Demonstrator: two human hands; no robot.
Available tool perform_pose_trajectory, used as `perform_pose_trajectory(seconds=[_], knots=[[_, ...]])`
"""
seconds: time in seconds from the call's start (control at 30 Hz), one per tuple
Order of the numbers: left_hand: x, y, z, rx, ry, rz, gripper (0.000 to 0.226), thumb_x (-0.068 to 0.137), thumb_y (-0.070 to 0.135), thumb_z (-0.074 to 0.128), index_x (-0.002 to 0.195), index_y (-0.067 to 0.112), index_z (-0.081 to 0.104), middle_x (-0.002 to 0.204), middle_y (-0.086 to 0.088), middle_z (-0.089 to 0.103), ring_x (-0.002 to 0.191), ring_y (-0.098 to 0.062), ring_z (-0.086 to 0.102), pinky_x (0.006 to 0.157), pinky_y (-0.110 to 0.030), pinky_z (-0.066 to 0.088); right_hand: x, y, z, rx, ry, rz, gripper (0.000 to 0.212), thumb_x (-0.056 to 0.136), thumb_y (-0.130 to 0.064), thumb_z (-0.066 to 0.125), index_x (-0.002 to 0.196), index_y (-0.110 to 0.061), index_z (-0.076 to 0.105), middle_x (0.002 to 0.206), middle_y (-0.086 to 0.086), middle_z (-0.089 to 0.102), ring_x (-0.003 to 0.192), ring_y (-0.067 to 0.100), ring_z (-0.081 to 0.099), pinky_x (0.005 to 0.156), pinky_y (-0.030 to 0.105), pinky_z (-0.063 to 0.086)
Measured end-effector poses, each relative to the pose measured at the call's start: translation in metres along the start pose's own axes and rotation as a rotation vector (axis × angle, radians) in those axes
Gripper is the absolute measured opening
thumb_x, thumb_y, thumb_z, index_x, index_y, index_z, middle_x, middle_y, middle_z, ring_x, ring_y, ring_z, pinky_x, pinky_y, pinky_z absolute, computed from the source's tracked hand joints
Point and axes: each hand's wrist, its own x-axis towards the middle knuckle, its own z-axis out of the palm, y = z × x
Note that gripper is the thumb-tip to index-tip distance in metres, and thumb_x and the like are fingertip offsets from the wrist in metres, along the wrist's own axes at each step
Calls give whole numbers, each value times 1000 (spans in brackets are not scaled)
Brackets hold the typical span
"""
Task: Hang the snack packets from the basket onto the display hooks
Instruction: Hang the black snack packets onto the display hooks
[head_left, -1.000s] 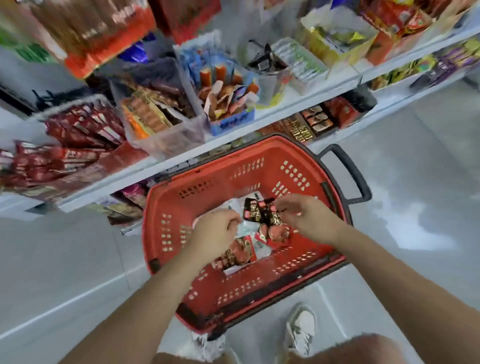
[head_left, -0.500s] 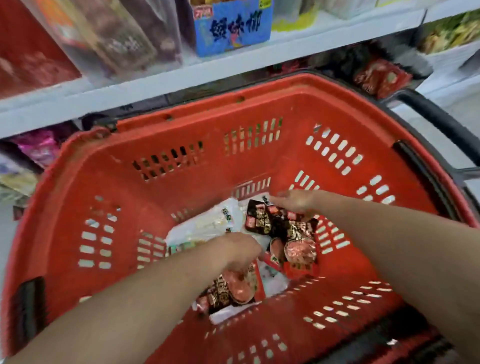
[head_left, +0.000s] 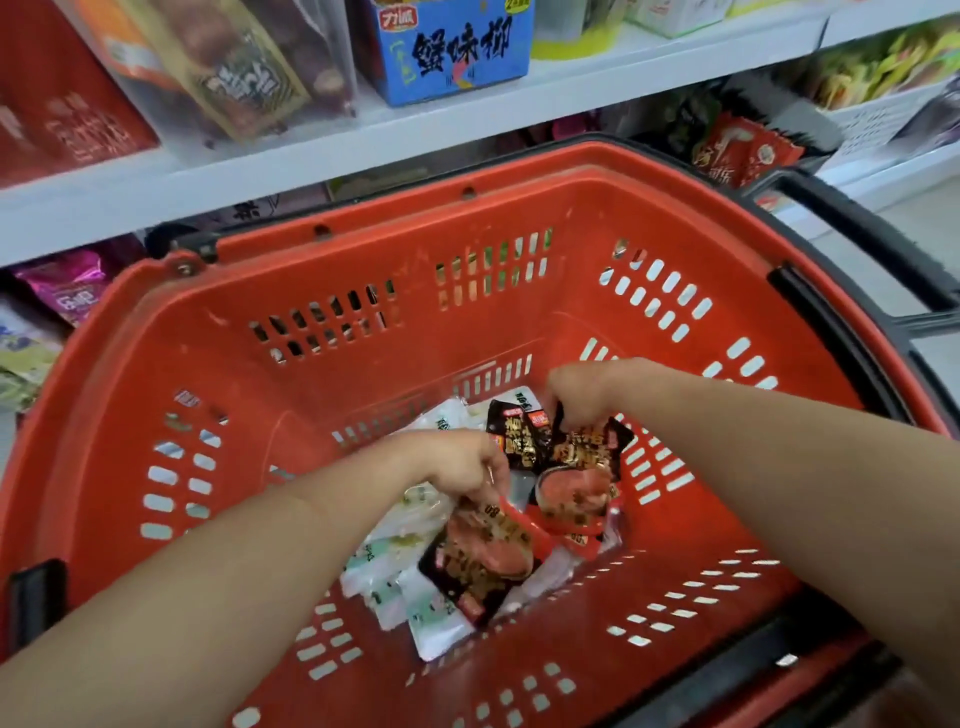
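A red plastic basket (head_left: 218, 395) fills the view, with red-and-black snack packets and white packets (head_left: 395, 577) on its floor. My left hand (head_left: 462, 462) is down inside it, fingers curled round the top edge of a red-and-black packet (head_left: 483, 561). My right hand (head_left: 576, 389) reaches in from the right and pinches the top of another red-and-black packet (head_left: 582, 467). A third dark packet (head_left: 519, 436) lies between the two hands. No display hooks are visible.
White shelves (head_left: 363, 140) run behind the basket, holding a blue box (head_left: 452, 47), clear-wrapped snacks (head_left: 244, 73) and red packs (head_left: 67, 114). The basket's black handle (head_left: 872, 244) sticks out at the right. More packets sit on the lower shelf at left (head_left: 67, 291).
My head has come closer to the basket. Both hands have closed on packets; the left hand's packet has lifted and tilted, and the right hand has gathered its packet's top.
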Motion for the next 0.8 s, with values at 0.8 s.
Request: perform_pose_trajectory(seconds=[0.8], knots=[[64,21,26,41,470,-146,61,83,41,69,135,20,46,124,-16,53,112,-31,51,91,-36,47,-87,-9,-79,-155,238,215,5,87,-4,50,87,-6,54,79,5,55,73,23,55,63,29,46]])
